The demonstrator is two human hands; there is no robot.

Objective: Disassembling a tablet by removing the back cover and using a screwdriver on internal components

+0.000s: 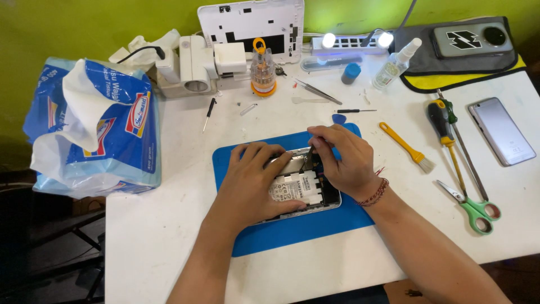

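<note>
So the opened tablet [301, 186] sits back-off in the middle of the blue mat [292, 225], and everything else fans out from that mat. Left hand [253, 180] is spread flat over the tablet's left half, fingers apart, just pinning it down. Right hand [343, 160] has its fingers pinched together on a thin dark tool [309, 160], tip poking down near the top edge of the white battery [298, 188]. My worry: if that tip slips or digs in, it could nick the battery or snag one of the thin cables around it, and with the left hand only pressing, not gripping, the whole thing could skate on the mat. Left of the mat there's a big soft blue-and-white tissue pack [98, 129] with a red and yellow label patch and a sheet pulled up out of the top. Behind the mat, the white back cover [250, 25] leans on the green wall. Right of the mat: a yellow brush [406, 146], screwdrivers [444, 126], green scissors [472, 205] and a silver phone [500, 130] face down on the worktop [169, 236].
</note>
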